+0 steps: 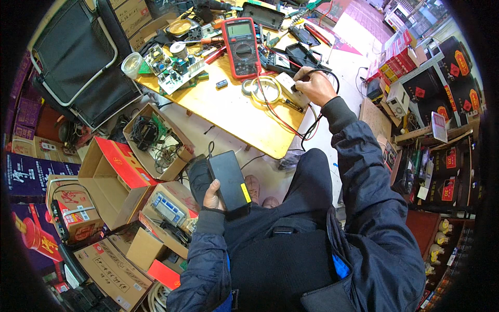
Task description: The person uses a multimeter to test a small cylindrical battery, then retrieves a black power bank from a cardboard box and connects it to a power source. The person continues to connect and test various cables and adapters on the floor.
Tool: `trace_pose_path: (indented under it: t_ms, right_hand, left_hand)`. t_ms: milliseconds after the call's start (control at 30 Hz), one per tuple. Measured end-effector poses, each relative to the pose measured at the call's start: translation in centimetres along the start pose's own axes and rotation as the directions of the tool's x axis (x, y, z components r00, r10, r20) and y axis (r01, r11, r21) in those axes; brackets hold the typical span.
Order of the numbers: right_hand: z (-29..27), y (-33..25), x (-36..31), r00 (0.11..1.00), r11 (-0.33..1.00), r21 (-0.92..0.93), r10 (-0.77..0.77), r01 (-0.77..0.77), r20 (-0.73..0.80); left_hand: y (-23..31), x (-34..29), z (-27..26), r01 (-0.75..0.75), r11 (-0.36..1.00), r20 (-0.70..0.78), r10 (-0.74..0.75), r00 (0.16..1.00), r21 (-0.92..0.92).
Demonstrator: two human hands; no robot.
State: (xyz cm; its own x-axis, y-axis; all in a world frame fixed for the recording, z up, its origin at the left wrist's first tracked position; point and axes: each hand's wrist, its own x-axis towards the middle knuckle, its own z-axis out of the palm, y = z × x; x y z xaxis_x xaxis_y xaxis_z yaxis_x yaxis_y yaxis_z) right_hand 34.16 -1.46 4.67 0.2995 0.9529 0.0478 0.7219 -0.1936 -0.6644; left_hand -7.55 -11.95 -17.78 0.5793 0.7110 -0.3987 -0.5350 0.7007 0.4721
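Note:
My left hand (212,196) grips a black power adapter (228,177) by its side, above my lap. The adapter is a long rectangular block with a yellow label at one edge, and a cable comes out of its far end. At the table's right side my right hand (318,88) is closed on a small black plug (296,87) with a black cable. The plug is up against a white power strip (284,81); whether it is seated cannot be told. Close by on the table lie a gold-rimmed magnifying glass (266,90) and a red multimeter (242,48) with its leads.
The yellow table (218,112) bears an exposed circuit board (174,70), tools and opened black casings. Red and black leads hang over its right edge. Cardboard boxes (117,182) with cables stand at the left, near a black chair (75,57). Stacked goods line the right.

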Motion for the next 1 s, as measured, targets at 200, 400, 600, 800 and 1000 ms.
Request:
trace_pose_path:
  t_ms: [200, 400, 600, 800, 1000]
  right_hand:
    - [0.9, 2.0, 0.3, 0.995, 0.996, -0.014, -0.09, 0.089, -0.048]
    - [3.0, 4.2, 0.0, 0.994, 0.98, 0.2, 0.01, 0.012, -0.108]
    - [4.4, 4.9, -0.2, 0.977, 0.972, 0.236, 0.05, 0.0, -0.206]
    - [4.8, 5.7, -0.1, 0.978, 0.959, 0.28, 0.007, 0.053, -0.208]
    - [5.0, 6.0, 0.0, 0.982, 0.969, 0.244, 0.019, 0.028, -0.189]
  left_hand:
    - [0.2, 0.0, 0.4, -0.015, 1.0, 0.027, 0.015, 1.0, 0.0]
    - [0.5, -0.3, 0.7, 0.015, 0.992, 0.05, -0.009, 0.999, -0.126]
    - [0.1, -0.1, 0.0, 0.035, 0.999, -0.007, -0.035, 0.999, -0.035]
    - [0.2, -0.2, -0.2, 0.03, 0.999, 0.074, -0.027, 0.997, -0.042]
    - [0.8, -1.0, 0.9, 0.038, 0.992, 0.054, -0.031, 0.998, -0.122]
